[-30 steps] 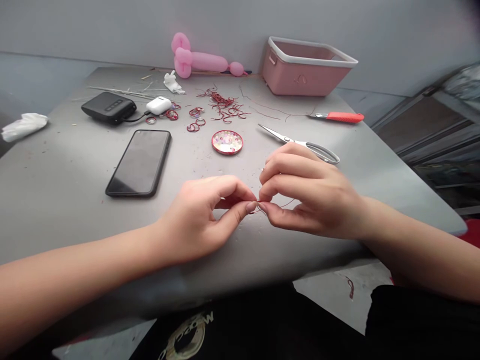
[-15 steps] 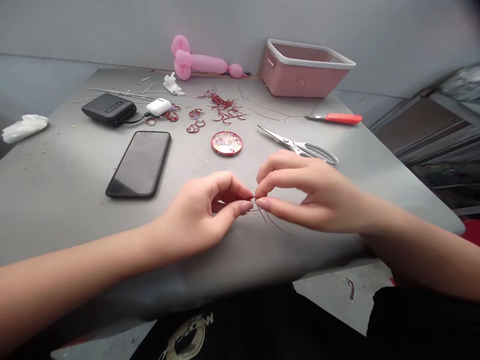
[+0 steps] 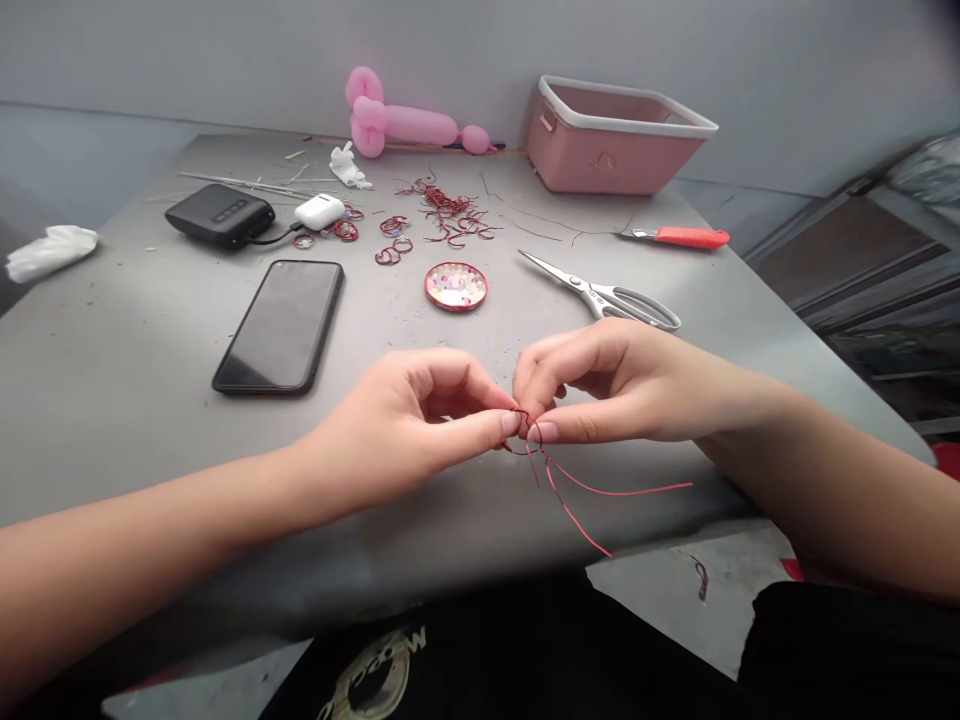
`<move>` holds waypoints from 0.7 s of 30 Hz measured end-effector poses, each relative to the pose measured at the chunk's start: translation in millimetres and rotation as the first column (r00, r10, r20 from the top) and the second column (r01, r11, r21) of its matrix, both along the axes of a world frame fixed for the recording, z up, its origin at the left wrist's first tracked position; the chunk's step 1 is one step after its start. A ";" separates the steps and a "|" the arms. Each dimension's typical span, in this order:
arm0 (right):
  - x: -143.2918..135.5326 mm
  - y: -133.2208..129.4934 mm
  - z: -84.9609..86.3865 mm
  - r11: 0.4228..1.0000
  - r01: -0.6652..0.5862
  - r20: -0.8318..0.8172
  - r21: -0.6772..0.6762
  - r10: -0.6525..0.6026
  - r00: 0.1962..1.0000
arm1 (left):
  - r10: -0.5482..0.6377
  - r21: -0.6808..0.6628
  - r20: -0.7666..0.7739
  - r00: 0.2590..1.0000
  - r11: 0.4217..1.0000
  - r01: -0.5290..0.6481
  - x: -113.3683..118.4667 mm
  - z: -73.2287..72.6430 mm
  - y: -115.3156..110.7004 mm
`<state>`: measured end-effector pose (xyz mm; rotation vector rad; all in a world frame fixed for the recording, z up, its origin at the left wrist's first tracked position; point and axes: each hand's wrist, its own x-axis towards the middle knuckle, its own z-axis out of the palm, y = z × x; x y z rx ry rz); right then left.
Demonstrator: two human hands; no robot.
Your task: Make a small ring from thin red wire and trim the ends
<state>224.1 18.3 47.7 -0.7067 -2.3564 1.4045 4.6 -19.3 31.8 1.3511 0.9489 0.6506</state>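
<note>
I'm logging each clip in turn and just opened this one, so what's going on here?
A person at a grey table pinches thin red strands in the left hand. The right hand has its thumb and fingers at the strands too; whether it grips them isn't clear. Loose ends trail below. The scissors and a bead dish lie beyond the hands.

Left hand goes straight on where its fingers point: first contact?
Probably the right hand's fingertips, just beyond the thin red strand pinched in the left hand; depth leaves any gap unclear.
</note>
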 end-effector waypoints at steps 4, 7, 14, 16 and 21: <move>-1.6 -4.3 2.2 0.996 0.092 -0.007 0.001 -0.092 0.996 | -0.017 -0.009 0.012 1.000 1.000 0.018 0.5 0.5 0.5; -2.7 -7.1 1.8 0.992 0.129 -0.022 0.010 -0.129 0.991 | -0.084 -0.082 0.019 0.996 0.993 0.085 0.5 2.5 1.5; -2.7 -18.2 -3.3 0.868 0.091 -0.085 0.488 -0.057 0.995 | -0.262 -0.234 0.086 0.961 0.933 0.275 -3.2 2.1 7.3; -0.9 -21.4 -5.2 0.653 0.083 -0.063 0.753 -0.054 0.997 | -0.299 -0.251 0.078 0.951 0.917 0.309 -3.7 1.7 8.8; 1.3 -26.6 -9.0 0.215 0.096 -0.080 0.972 -0.080 0.994 | -0.304 -0.285 0.093 0.948 0.904 0.318 -1.2 2.7 9.0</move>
